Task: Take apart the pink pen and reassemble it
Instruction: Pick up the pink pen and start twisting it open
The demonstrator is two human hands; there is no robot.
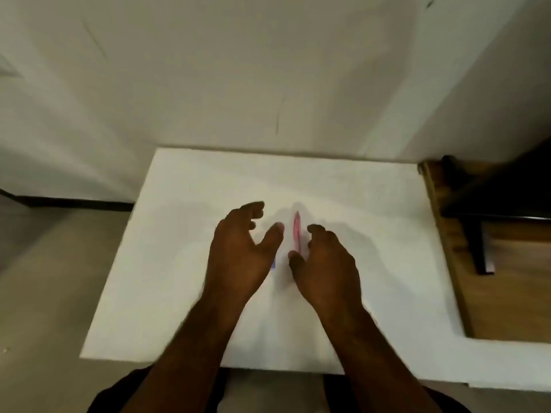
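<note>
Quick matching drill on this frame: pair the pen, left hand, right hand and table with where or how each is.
Things:
1. pen
2. left hand
3. right hand
4. table

States:
A. white, under both hands
B. open, thumb toward the pen's left side
C. pink, lying between the hands
D. curled, thumb at the pen's near end

Pairs: 1-C, 2-B, 3-D, 4-A

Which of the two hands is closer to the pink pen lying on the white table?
The right hand: its thumb tip sits at the pink pen's near end. The left hand hovers open, a clear gap away.
</note>
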